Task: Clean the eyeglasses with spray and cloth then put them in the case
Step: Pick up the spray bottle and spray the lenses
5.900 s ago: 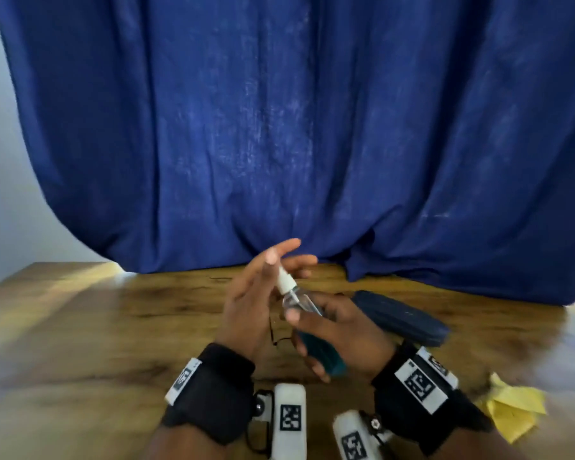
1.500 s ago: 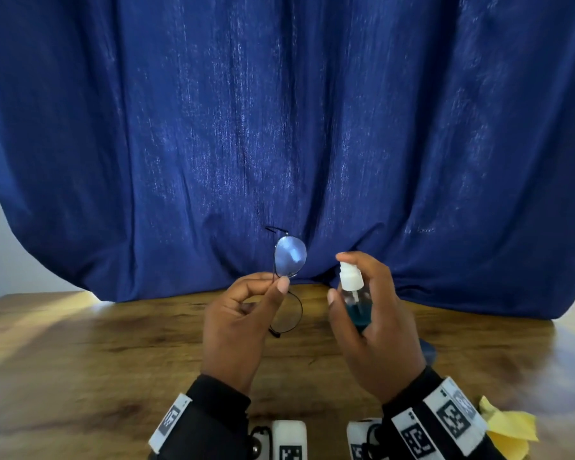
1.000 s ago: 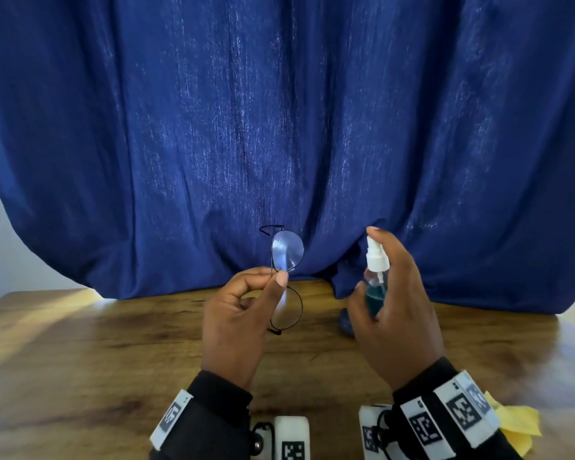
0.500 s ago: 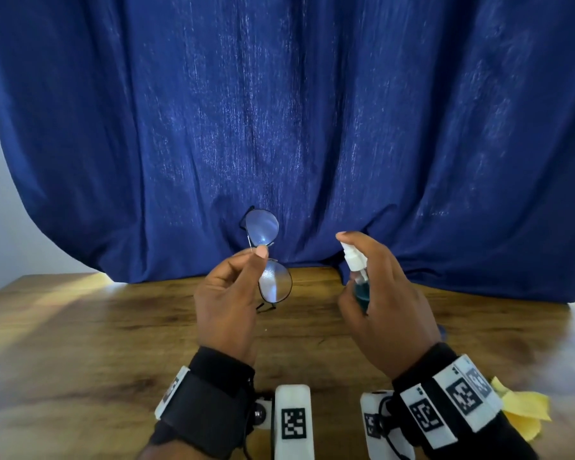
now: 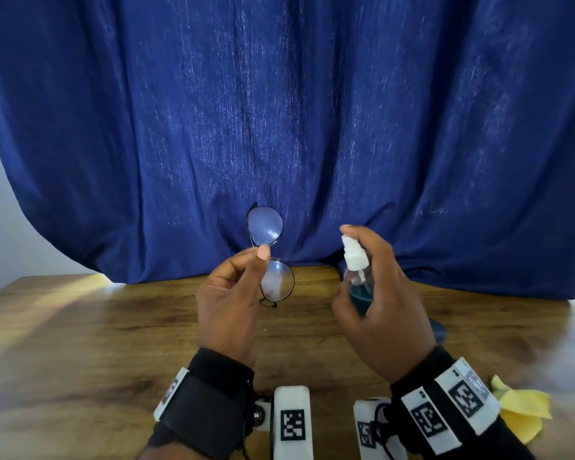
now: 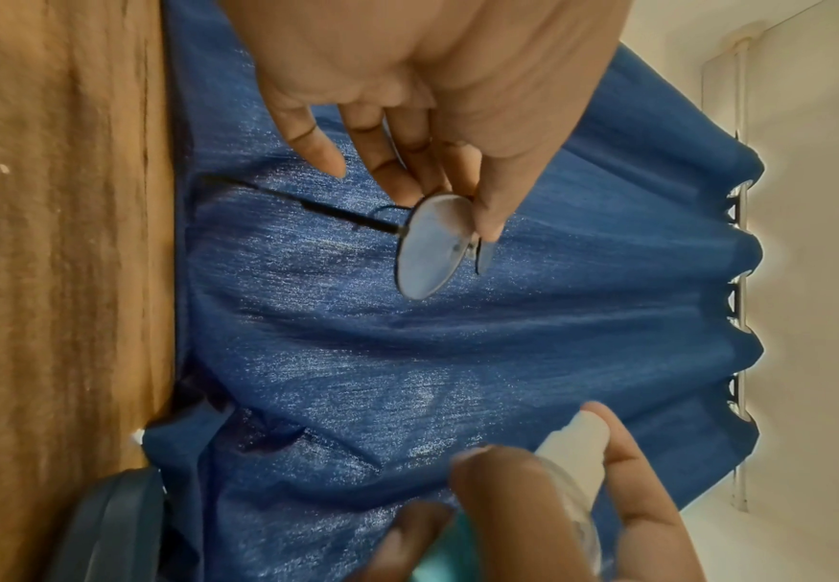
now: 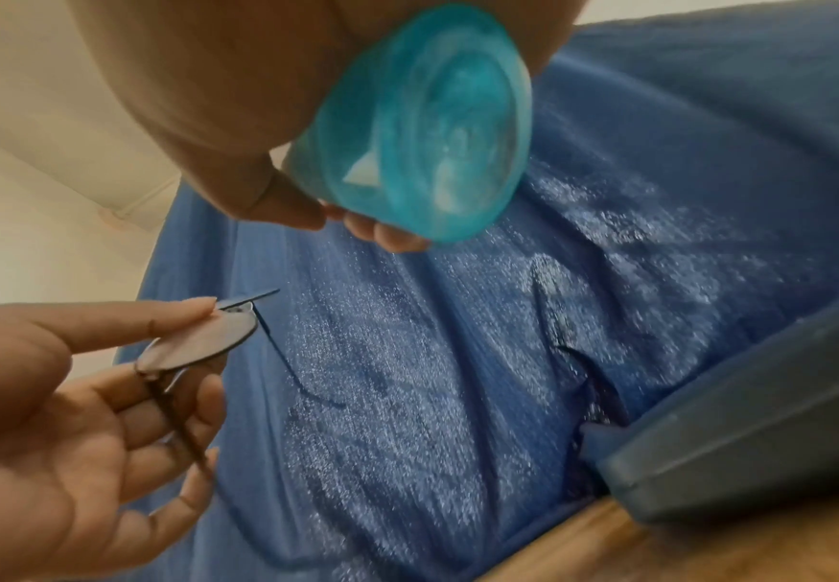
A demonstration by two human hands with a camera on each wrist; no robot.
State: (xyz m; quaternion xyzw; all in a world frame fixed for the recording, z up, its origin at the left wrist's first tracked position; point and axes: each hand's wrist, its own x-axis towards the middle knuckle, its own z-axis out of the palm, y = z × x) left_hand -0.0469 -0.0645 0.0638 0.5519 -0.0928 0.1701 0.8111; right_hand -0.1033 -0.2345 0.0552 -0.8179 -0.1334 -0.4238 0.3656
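Observation:
My left hand [image 5: 228, 305] pinches thin black-framed eyeglasses [image 5: 265, 227] at the bridge, held on end above the table, one lens over the other. In the left wrist view the eyeglasses [image 6: 432, 246] hang from thumb and finger with a temple arm sticking out. My right hand [image 5: 384, 308] grips a small spray bottle [image 5: 357, 277] with teal liquid and a white nozzle, index finger on top, nozzle facing the glasses. The right wrist view shows the bottle's teal base [image 7: 422, 122] and the eyeglasses [image 7: 197, 340]. The dark blue case [image 7: 755, 429] lies on the table, mostly hidden behind my right hand in the head view.
A yellow cloth [image 5: 521, 415] lies crumpled on the wooden table [image 5: 80, 343] at the near right. A blue curtain [image 5: 279, 111] hangs behind the table's far edge.
Over the last seconds both hands rose from the table. The glasses turned in my left hand to face the nozzle, and the lower lens now looks misted. The bottle stayed in my right hand.

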